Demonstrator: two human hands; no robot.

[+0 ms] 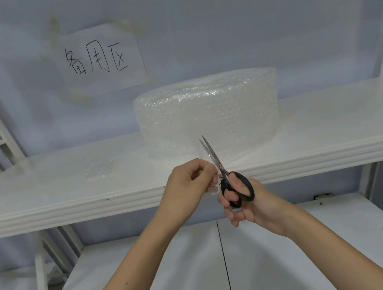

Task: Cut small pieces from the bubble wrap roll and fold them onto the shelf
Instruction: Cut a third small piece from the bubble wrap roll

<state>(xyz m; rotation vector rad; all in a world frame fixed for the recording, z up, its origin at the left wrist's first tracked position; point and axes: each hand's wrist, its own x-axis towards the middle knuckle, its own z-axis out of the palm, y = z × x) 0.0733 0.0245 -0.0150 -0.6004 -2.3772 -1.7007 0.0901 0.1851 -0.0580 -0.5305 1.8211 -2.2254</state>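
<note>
We are mid-cut in front of the bubble wrap roll: left hand pinching the loose sheet, right hand gripping nearly closed scissors; next, opening the blades and advancing

Both forearms bare, extended forward. Left hand pinched, thumb against fingertips, palm down. Right hand fingers curled through handle loops, thumb uppermost.
</note>
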